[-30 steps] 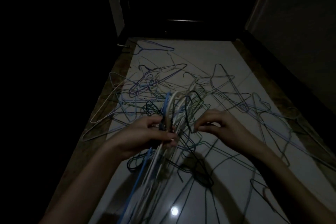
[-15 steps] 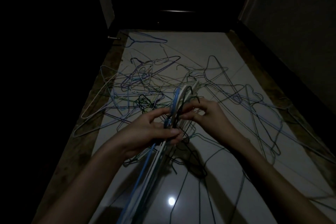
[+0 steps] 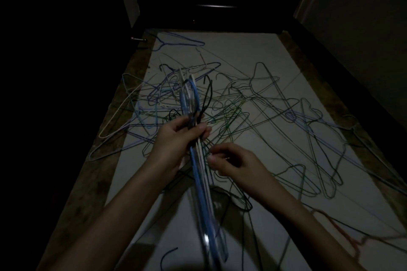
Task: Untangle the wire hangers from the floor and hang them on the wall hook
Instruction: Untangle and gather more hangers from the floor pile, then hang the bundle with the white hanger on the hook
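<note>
Dim hallway, both hands working a bundle of wire hangers above the floor.

Left hand [image 3: 179, 138] clamped around the bundle of hangers [image 3: 199, 174], hooks pointing up and away, long wires running down toward the near edge of the pale floor [image 3: 253, 55]. Right hand [image 3: 233, 164] just beside it, fingertips pinched on a thin dark green wire [image 3: 206, 153] at the bundle's side. Loose tangle of hangers [image 3: 253, 103] sprawls across the middle of the floor, spilling onto the brown left and right borders. Wall hook not seen.
</note>
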Available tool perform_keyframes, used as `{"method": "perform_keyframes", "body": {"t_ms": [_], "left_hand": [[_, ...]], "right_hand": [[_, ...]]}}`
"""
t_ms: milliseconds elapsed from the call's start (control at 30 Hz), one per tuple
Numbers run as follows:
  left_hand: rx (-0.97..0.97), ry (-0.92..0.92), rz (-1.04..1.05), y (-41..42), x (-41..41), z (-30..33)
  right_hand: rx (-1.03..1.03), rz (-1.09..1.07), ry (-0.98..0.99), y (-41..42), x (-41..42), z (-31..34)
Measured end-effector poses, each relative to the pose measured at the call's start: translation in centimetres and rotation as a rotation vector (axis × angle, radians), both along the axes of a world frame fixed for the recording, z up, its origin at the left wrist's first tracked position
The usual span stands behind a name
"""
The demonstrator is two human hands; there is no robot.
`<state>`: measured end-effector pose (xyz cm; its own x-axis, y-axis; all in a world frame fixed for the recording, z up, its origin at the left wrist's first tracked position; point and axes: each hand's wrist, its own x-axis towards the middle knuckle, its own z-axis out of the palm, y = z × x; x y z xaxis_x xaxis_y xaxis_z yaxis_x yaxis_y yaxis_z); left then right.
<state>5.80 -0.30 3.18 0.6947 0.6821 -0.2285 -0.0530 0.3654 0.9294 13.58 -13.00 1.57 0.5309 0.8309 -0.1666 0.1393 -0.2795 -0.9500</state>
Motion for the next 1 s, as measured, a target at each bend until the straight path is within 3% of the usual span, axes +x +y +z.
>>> {"method": "perform_keyframes", "body": {"t_ms": [200, 567, 800, 1000], "left_hand": [[0.163, 0.062, 0.148, -0.8, 1.7, 0.0], [0.201, 0.056, -0.018, 0.3, 1.8, 0.4], [0.033, -0.138, 0.014, 1.9, 2.4, 4.9], [-0.128, -0.249, 0.083, 3.0, 2.5, 13.5]], "right_hand": [[-0.153, -0.057, -0.148, 1.4, -1.2, -0.3], [-0.082, -0.228, -0.477, 1.6, 2.7, 0.5], [0.074, -0.196, -0.363, 2.5, 4.5, 5.0], [0.084, -0.176, -0.416, 3.8, 5.4, 13.5]]}}
